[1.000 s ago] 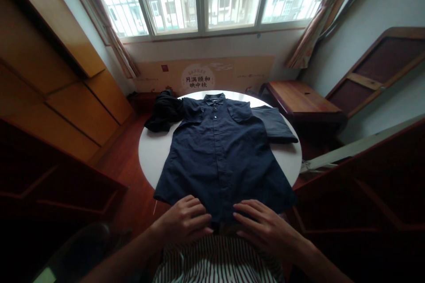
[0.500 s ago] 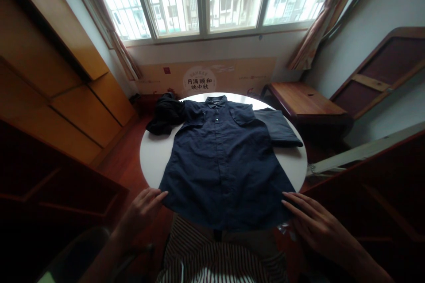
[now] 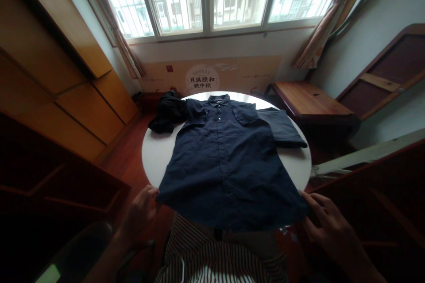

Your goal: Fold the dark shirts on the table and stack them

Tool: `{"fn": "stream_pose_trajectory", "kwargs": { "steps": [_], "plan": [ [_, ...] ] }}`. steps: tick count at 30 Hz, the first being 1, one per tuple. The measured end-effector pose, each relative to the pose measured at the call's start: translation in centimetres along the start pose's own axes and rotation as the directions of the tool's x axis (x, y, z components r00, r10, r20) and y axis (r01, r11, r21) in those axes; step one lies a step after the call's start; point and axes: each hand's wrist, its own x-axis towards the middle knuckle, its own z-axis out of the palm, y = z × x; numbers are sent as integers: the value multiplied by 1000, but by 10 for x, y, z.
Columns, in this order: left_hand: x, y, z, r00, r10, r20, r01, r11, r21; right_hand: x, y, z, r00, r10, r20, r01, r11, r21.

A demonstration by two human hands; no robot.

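A dark navy button-up shirt [image 3: 222,163] lies front side up across a round white table [image 3: 156,150], its collar at the far edge and its hem hanging over the near edge. At the hem's left corner, my left hand [image 3: 143,210] is closed on the cloth. My right hand [image 3: 328,219] pinches the hem's right corner between thumb and fingers. Between the two hands the hem is stretched wide. A crumpled black garment [image 3: 168,112] rests at the table's far left, touching the shirt's sleeve. Folded grey-blue cloth [image 3: 282,128] sits on the right, partly under the shirt.
Behind the table on the right stands a low wooden table [image 3: 312,99]. Yellow wooden cabinets [image 3: 89,115] line the left side. A printed banner [image 3: 229,70] runs below the window. Dark red wooden furniture [image 3: 381,199] flanks me on both sides.
Both hands have closed on the hem's corners, where their fingers earlier lay straighter. The corners are drawn farther apart, the right one outward most. The view has shifted slightly.
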Motion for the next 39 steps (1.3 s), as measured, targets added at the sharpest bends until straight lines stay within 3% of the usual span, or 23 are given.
{"fn": "stream_pose_trajectory", "kwargs": {
  "steps": [4,9,14,18,21,24,27,30,32,35,39],
  "plan": [
    [-1,-2,5,983,-165,85,169,985,-39,3,0,5,995,-73,71,72,997,10],
    [-11,-12,6,985,-133,113,142,987,-77,2,-2,0,987,-160,-3,160,987,-1],
    [-22,-19,1,980,-165,112,177,979,-100,-2,-2,-9,981,-172,87,162,981,105],
    [-5,-23,-13,967,-233,98,248,953,-176,10,8,-23,985,-141,103,115,967,227],
    [38,-31,-23,959,-275,73,284,932,-224,49,21,-27,997,-80,14,74,965,250],
    [106,-46,-19,967,-254,25,252,935,-250,115,37,-16,997,73,-11,-66,953,296],
    [190,-67,5,961,-274,45,273,901,-336,197,60,10,980,175,96,-199,903,381],
    [275,-88,43,947,-305,95,317,856,-407,278,85,45,955,220,198,-285,867,410],
    [327,-101,69,935,-341,98,352,855,-381,325,100,69,914,296,276,-391,825,408],
    [387,-117,105,868,-487,97,490,807,-330,376,119,103,806,476,351,-586,728,356],
    [426,-137,143,791,-598,127,603,730,-322,410,138,141,710,595,376,-698,664,267]
  ]
}}
